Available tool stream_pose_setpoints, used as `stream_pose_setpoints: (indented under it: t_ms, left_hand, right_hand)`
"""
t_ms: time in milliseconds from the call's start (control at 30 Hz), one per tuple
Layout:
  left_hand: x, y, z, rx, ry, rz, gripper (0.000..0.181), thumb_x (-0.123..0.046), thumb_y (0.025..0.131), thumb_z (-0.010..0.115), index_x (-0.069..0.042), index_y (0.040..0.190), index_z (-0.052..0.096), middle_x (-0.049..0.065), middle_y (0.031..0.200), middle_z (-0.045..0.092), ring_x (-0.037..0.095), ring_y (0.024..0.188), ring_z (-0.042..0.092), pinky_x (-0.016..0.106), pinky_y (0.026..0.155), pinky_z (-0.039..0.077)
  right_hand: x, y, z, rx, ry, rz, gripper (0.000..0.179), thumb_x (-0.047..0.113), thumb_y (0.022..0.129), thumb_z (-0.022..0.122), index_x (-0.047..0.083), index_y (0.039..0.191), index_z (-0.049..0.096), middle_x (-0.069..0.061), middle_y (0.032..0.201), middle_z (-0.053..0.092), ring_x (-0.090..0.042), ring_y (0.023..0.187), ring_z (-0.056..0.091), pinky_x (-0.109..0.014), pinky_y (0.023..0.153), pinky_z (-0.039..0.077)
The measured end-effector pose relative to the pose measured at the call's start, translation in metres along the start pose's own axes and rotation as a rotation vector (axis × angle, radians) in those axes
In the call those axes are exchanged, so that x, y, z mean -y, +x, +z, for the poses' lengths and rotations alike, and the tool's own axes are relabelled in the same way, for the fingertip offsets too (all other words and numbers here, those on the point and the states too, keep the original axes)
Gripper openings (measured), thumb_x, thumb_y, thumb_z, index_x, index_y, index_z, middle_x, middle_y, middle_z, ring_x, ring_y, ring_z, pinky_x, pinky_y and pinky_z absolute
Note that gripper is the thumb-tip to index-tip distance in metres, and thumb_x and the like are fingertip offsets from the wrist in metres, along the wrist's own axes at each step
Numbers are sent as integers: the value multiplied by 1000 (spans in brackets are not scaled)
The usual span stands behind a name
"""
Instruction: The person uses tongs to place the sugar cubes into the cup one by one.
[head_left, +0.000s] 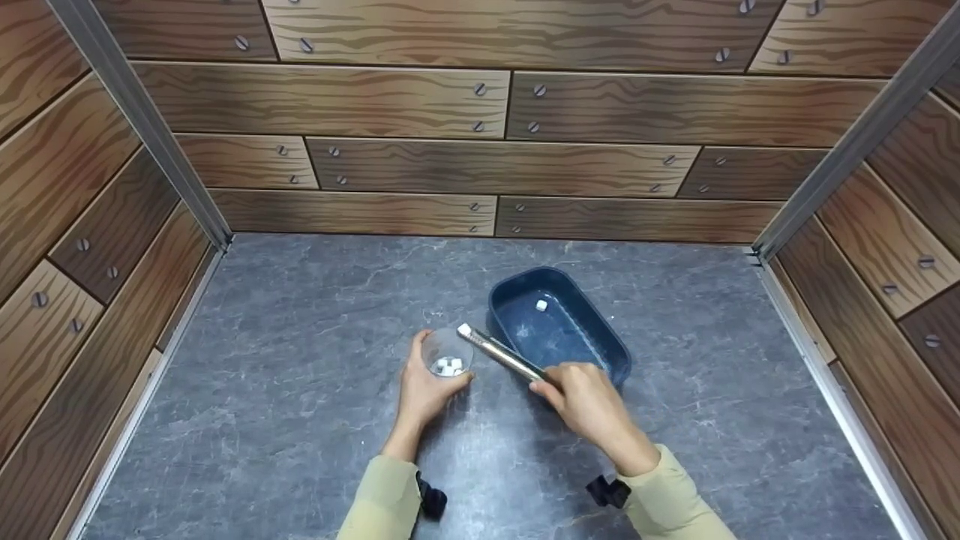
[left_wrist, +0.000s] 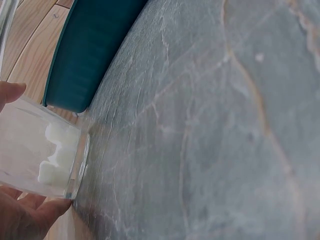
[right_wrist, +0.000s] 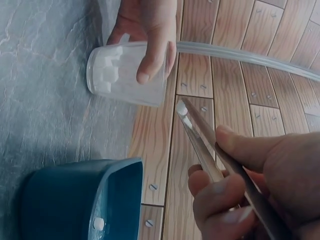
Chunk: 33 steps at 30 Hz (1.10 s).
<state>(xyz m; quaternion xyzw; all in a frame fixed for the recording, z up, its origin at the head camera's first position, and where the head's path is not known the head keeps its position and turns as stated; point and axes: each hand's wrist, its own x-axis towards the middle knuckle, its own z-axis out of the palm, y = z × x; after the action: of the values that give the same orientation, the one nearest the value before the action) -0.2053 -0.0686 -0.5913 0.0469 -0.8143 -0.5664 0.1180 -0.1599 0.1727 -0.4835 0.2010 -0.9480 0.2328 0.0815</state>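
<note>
My left hand (head_left: 427, 386) grips a clear cup (head_left: 444, 343) round its side, thumb and fingers on opposite sides. Several small white cubes (left_wrist: 62, 152) lie at the bottom of the cup, whose base is right at the tabletop. In my right hand (head_left: 589, 401) is a pair of metal tongs (head_left: 510, 358), slanting up to the left. The tong tips pinch one white cube (right_wrist: 182, 108), and in the head view they overlap the cup's right rim. Beneath the tongs stands a dark blue rectangular basin (head_left: 611, 341) with a single white cube (head_left: 541, 305) on its floor.
The grey marbled tabletop (head_left: 300, 337) is bounded at the back by a wood-patterned wall (head_left: 405, 165). Similar side walls rise left and right, with metal posts (head_left: 142, 112) at the corners. A black wrist mount (head_left: 433, 499) sits at the left cuff.
</note>
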Motion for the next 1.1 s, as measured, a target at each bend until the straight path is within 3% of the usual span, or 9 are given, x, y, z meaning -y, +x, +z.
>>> stream_pose_setpoints:
  t_ms: [167, 400, 600, 767, 1100]
  left_hand:
    - [0, 0, 0, 3, -10, 2, 100, -24, 56, 92, -6, 141, 43, 19, 130, 57, 35, 113, 56, 47, 97, 45]
    - [0, 1, 0, -8, -10, 11, 97, -24, 55, 92, -8, 139, 46, 18, 125, 59, 34, 110, 58, 47, 94, 46]
    - [0, 1, 0, -5, -6, 5, 98, -24, 55, 92, -7, 139, 45, 19, 127, 58, 35, 113, 57, 48, 96, 45]
    - [1, 1, 0, 1, -7, 4, 98, -24, 57, 92, -6, 141, 44, 20, 129, 57, 35, 115, 55, 47, 97, 44]
    - [0, 0, -1, 10, -11, 11, 99, -24, 58, 92, -5, 142, 43, 22, 129, 56, 37, 115, 56, 48, 96, 45]
  right_hand:
    - [1, 1, 1, 20, -14, 4, 28, 29, 88, 73, 20, 67, 57, 10, 61, 43, -6, 51, 39, -24, 46, 37]
    - [-10, 1, -3, -12, -15, 57, 22, 30, 88, 74, 11, 80, 67, 6, 63, 47, -9, 51, 41, -30, 50, 40]
    - [-25, 0, -5, -28, 8, 135, 24, 29, 87, 75, 5, 90, 72, 3, 63, 51, -11, 50, 42, -31, 49, 40]
    - [-37, 0, -7, -42, -5, 194, 33, 29, 87, 75, -1, 100, 73, -9, 76, 63, -17, 58, 53, -38, 55, 48]
    - [-65, 6, -7, 5, -42, 328, 40, 33, 91, 71, -4, 105, 71, -15, 80, 65, -23, 58, 54, -42, 54, 47]
